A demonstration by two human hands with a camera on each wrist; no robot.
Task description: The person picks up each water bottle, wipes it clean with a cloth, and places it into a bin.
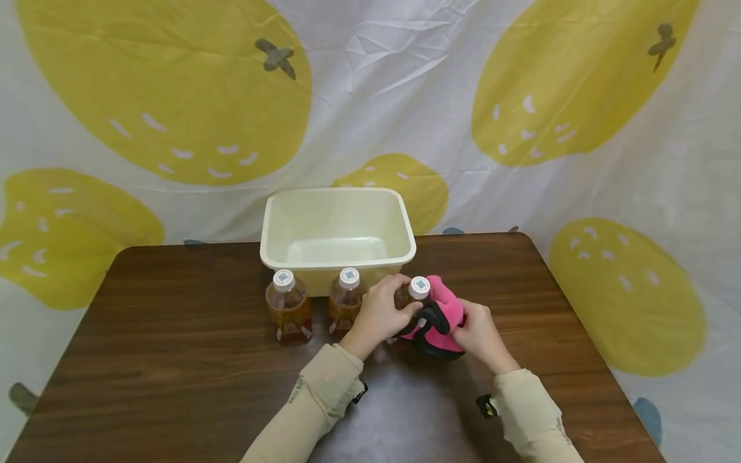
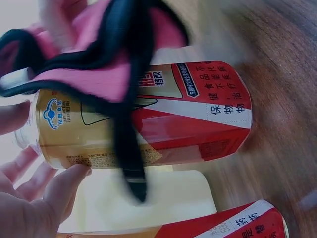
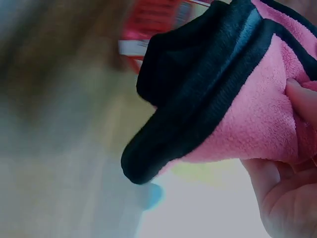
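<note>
Three bottles with white caps stand in a row on the table. My left hand point(image 1: 380, 314) grips the upper part of the rightmost bottle point(image 1: 419, 288). In the left wrist view this bottle point(image 2: 183, 124) has a gold and red label, and my fingers and thumb lie around its shoulder and neck. My right hand point(image 1: 482, 335) holds a bunched pink cloth with black edging point(image 1: 444, 306) against the bottle's right side. The cloth point(image 3: 237, 119) hangs from my fingers in the right wrist view and covers part of the label in the left wrist view.
A cream plastic tub point(image 1: 338, 265) stands behind the bottles at the table's back edge. The middle bottle point(image 1: 346, 302) is close beside my left hand, with the left bottle point(image 1: 288, 308) farther over. A fruit-print curtain point(image 1: 370, 96) hangs behind the brown wooden table point(image 1: 173, 360).
</note>
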